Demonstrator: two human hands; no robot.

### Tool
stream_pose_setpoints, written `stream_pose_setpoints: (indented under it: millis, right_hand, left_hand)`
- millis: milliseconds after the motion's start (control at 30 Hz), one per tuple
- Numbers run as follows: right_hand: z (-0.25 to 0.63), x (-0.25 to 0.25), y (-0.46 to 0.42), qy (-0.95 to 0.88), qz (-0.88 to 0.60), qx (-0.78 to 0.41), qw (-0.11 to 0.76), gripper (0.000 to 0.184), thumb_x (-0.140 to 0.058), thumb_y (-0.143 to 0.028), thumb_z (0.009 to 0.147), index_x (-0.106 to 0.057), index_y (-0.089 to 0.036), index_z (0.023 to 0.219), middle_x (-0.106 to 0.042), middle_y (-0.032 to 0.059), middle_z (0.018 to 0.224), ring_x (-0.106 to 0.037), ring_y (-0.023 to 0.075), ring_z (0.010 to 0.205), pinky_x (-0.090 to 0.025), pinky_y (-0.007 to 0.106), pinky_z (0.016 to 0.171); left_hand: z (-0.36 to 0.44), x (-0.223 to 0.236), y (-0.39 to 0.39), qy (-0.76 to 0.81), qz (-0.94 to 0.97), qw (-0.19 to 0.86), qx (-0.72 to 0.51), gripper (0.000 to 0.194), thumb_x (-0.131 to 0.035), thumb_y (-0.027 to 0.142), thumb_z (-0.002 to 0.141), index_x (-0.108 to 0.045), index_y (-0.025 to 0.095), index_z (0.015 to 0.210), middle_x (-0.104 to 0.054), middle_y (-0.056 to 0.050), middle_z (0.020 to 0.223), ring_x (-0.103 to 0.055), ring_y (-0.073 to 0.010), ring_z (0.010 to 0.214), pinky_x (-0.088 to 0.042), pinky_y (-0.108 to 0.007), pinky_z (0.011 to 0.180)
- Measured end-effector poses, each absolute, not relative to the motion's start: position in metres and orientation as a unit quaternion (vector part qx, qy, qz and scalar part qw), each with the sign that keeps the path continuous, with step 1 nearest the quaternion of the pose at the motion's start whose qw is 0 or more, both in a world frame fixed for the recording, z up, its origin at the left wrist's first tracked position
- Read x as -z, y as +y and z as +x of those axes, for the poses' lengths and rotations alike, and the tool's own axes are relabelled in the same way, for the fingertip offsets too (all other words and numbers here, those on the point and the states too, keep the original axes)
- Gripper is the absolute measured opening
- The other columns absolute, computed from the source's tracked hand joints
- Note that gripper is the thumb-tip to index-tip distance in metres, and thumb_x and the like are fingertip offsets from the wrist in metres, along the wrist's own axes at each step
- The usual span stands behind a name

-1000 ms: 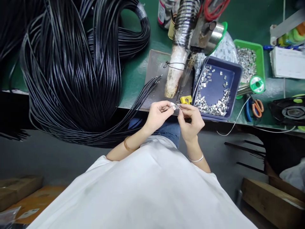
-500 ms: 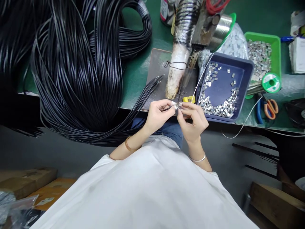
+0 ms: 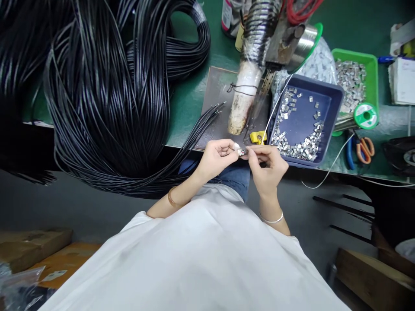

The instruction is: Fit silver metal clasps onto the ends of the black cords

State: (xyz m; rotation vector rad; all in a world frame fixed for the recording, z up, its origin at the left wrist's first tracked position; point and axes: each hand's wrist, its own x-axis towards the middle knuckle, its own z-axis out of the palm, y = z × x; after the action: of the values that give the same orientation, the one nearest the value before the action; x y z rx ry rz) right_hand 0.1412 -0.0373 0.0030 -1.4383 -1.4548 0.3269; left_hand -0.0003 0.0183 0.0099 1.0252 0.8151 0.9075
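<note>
My left hand is closed in a pinch on a small metal connector in front of the bench edge. White tape or a wrap covers one of its fingertips. My right hand is closed just to the right, thumb and forefinger pressed together beside the connector; whatever lies between them is too small to make out. Beyond the fingers sit a yellow block and the blunt tip of a wrapped, stained soldering tool. Several black cables with stripped ends lie left of it on a dark board.
Thick bundles of black cable cover the left side. At right stand a blue tray of metal connectors, a green tray with more, a solder spool and orange-and-blue cutters. Solder wire hangs down near my right hand.
My right hand has shifted slightly right and down, and its fingers have closed more tightly together. The connector remains in my left fingers. The whole view has shifted a little.
</note>
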Motion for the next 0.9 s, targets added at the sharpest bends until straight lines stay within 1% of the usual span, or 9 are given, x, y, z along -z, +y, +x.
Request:
stream_pose_setpoints:
  millis: [100, 233, 300, 433, 533, 633, 733, 833, 900]
  right_hand:
    - [0.143, -0.008, -0.040, -0.670, -0.554, -0.057, 0.491, 0.012, -0.066, -0.011, 0.082, -0.063, -0.021, 0.089, -0.076, 0.0017, 0.098, -0.072, 0.0103, 0.076, -0.056, 0.020, 0.061]
    - [0.143, -0.007, -0.040, -0.727, -0.517, 0.000, 0.452, 0.020, -0.067, -0.006, 0.080, -0.064, -0.021, 0.093, -0.076, 0.0012, 0.092, -0.073, 0.0121, 0.082, -0.058, 0.021, 0.070]
    - [0.143, -0.004, -0.039, -0.696, -0.540, -0.019, 0.473, 0.017, -0.066, -0.008, 0.082, -0.063, -0.021, 0.092, -0.075, 0.0006, 0.089, -0.072, 0.0114, 0.081, -0.057, 0.021, 0.066]
    - [0.140, 0.001, -0.036, -0.605, -0.608, -0.084, 0.508, 0.003, -0.064, -0.018, 0.086, -0.063, -0.020, 0.086, -0.073, 0.0027, 0.095, -0.070, 0.0110, 0.083, -0.052, 0.019, 0.057]
    - [0.137, 0.002, -0.033, -0.578, -0.624, -0.130, 0.509, 0.004, -0.064, -0.019, 0.087, -0.064, -0.019, 0.083, -0.072, 0.0020, 0.093, -0.069, 0.0101, 0.080, -0.053, 0.020, 0.057]
    - [0.137, 0.003, -0.031, -0.608, -0.607, -0.066, 0.508, 0.007, -0.066, -0.013, 0.084, -0.065, -0.020, 0.084, -0.073, 0.0013, 0.092, -0.068, 0.0094, 0.081, -0.052, 0.018, 0.057]
    - [0.138, 0.006, -0.029, -0.650, -0.578, -0.003, 0.494, 0.015, -0.066, -0.007, 0.082, -0.066, -0.020, 0.090, -0.074, 0.0025, 0.097, -0.069, 0.0097, 0.085, -0.051, 0.016, 0.054]
    - [0.139, 0.009, -0.028, -0.659, -0.569, 0.011, 0.492, 0.017, -0.067, -0.008, 0.082, -0.066, -0.021, 0.093, -0.074, 0.0024, 0.100, -0.069, 0.0099, 0.083, -0.051, 0.017, 0.052]
    - [0.139, 0.010, -0.028, -0.650, -0.577, 0.012, 0.494, 0.013, -0.066, -0.011, 0.083, -0.066, -0.021, 0.091, -0.074, 0.0020, 0.099, -0.069, 0.0103, 0.081, -0.050, 0.018, 0.051]
  left_hand:
    - [-0.001, -0.007, 0.018, 0.345, 0.471, 0.704, -0.403, 0.008, -0.069, 0.017, 0.068, -0.064, 0.011, 0.066, -0.059, 0.002, 0.060, -0.048, -0.0041, 0.054, -0.037, -0.016, 0.053]
    - [-0.001, -0.003, 0.018, 0.368, 0.456, 0.700, -0.408, 0.012, -0.070, 0.020, 0.069, -0.061, 0.011, 0.067, -0.053, 0.004, 0.058, -0.044, -0.0036, 0.053, -0.033, -0.016, 0.052]
    - [0.000, -0.001, 0.018, 0.375, 0.449, 0.701, -0.409, 0.014, -0.069, 0.023, 0.069, -0.061, 0.011, 0.069, -0.049, 0.004, 0.056, -0.040, -0.0033, 0.051, -0.030, -0.017, 0.050]
    - [0.001, 0.001, 0.017, 0.385, 0.460, 0.691, -0.404, 0.015, -0.069, 0.025, 0.072, -0.062, 0.012, 0.072, -0.040, 0.006, 0.054, -0.032, -0.0031, 0.049, -0.023, -0.018, 0.048]
    - [0.002, 0.002, 0.018, 0.389, 0.484, 0.667, -0.412, 0.014, -0.067, 0.025, 0.074, -0.062, 0.012, 0.072, -0.038, 0.006, 0.053, -0.030, -0.0036, 0.049, -0.022, -0.019, 0.048]
    - [0.002, 0.003, 0.021, 0.391, 0.512, 0.637, -0.423, 0.013, -0.067, 0.023, 0.075, -0.062, 0.012, 0.069, -0.039, 0.005, 0.055, -0.031, -0.0043, 0.051, -0.023, -0.020, 0.049]
    - [0.003, 0.002, 0.024, 0.390, 0.524, 0.626, -0.426, 0.013, -0.066, 0.022, 0.074, -0.065, 0.011, 0.069, -0.040, 0.004, 0.054, -0.032, -0.0045, 0.050, -0.024, -0.020, 0.049]
    - [0.005, 0.001, 0.027, 0.389, 0.516, 0.632, -0.429, 0.013, -0.066, 0.022, 0.073, -0.067, 0.010, 0.069, -0.040, 0.004, 0.053, -0.031, -0.0044, 0.049, -0.023, -0.020, 0.047]
    - [0.007, 0.000, 0.028, 0.389, 0.504, 0.637, -0.433, 0.012, -0.066, 0.021, 0.072, -0.068, 0.010, 0.068, -0.041, 0.004, 0.053, -0.031, -0.0042, 0.048, -0.023, -0.020, 0.047]
